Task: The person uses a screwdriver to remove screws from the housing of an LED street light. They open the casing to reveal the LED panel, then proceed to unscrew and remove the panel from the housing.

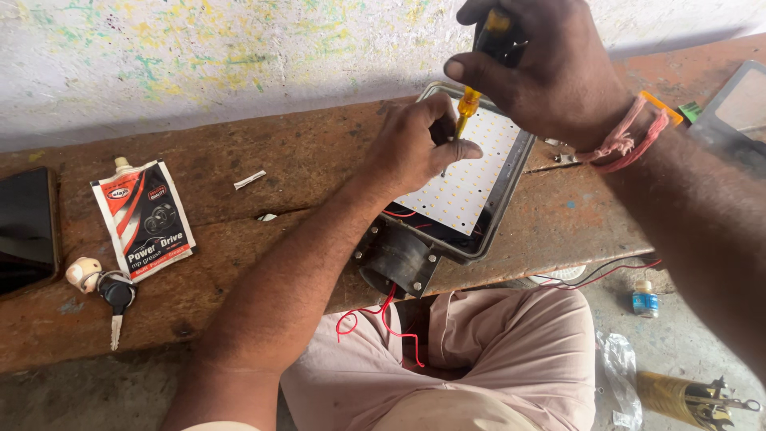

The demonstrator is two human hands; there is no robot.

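Observation:
A grey lamp housing lies on the brown workbench, with a white panel of small yellow dots inside it. My left hand rests on the panel, its fingers pinched around the lower shaft of a screwdriver. My right hand grips the screwdriver by its yellow and black handle from above, holding it upright over the panel. Red and black wires hang from the housing's round mount down to my lap.
A red, white and black pouch lies at the left, beside a key with a small figure fob and a dark phone. A grey tray sits at the right edge. A small bottle and a brass part lie on the floor.

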